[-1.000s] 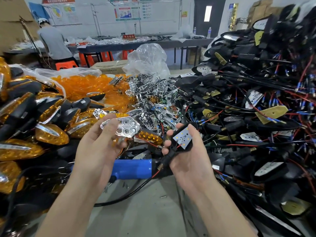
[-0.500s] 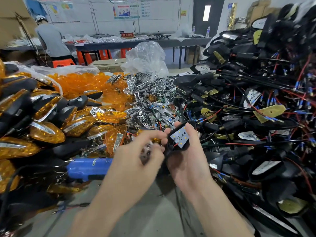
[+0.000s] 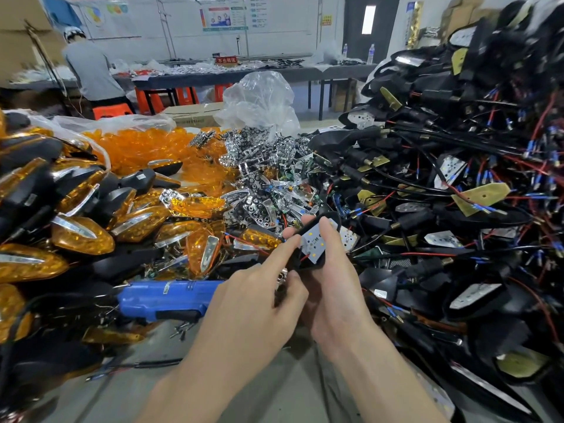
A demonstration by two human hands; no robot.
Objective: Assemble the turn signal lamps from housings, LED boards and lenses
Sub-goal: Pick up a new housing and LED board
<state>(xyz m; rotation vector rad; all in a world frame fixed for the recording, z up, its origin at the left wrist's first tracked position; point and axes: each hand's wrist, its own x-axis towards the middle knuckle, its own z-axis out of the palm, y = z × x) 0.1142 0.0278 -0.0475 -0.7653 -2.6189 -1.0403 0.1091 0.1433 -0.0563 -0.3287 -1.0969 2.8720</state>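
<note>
My right hand [image 3: 332, 294] grips a black lamp housing [image 3: 317, 264] with a white LED board [image 3: 312, 244] seated in it, thumb lying across the board. My left hand [image 3: 253, 303] is close beside it on the left. Its index finger reaches out to the board's left edge, while its other fingers curl around a chrome reflector [image 3: 283, 274] that is mostly hidden in the palm. A red wire runs from the housing's lower edge.
A blue electric screwdriver [image 3: 164, 297] lies on the grey table left of my hands, with loose screws [image 3: 181, 328] near it. Finished amber lamps [image 3: 82, 236] pile at the left, amber lenses [image 3: 146, 148] and chrome reflectors [image 3: 262, 166] behind, wired black housings [image 3: 442, 178] at the right. A person [image 3: 91, 71] stands at a far table.
My left hand has carried the chrome reflector from the left over to the housing and closed around it. Its index finger now touches the LED board. The right hand stayed nearly still.
</note>
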